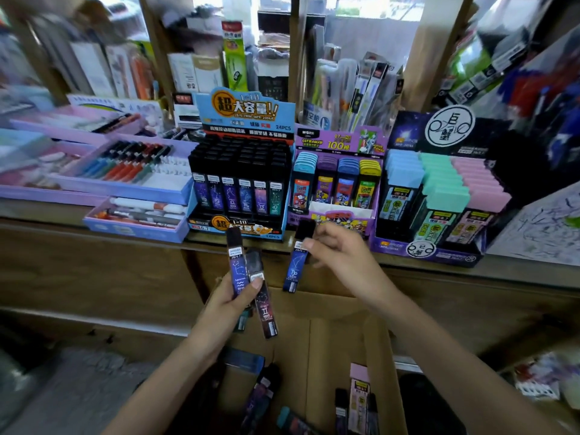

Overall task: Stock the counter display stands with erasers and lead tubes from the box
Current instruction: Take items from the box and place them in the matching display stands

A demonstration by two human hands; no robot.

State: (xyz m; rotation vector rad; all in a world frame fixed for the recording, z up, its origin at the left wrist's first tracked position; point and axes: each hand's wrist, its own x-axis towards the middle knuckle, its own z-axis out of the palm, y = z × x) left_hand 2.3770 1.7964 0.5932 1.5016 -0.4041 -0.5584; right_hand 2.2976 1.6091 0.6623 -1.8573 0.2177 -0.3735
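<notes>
Counter [518,271] wooden, crowded with display stands [241,171].

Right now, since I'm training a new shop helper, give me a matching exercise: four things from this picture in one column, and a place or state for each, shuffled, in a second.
Things:
1. left hand
2. right hand
3. blue stand
4. cardboard box

States:
A. below the counter, flaps open
B. pinches one lead tube
C. grips a bunch of tubes
D. on the counter, packed with black-capped tubes

Pairs: 1-C, 2-B, 3-D, 4-A
</notes>
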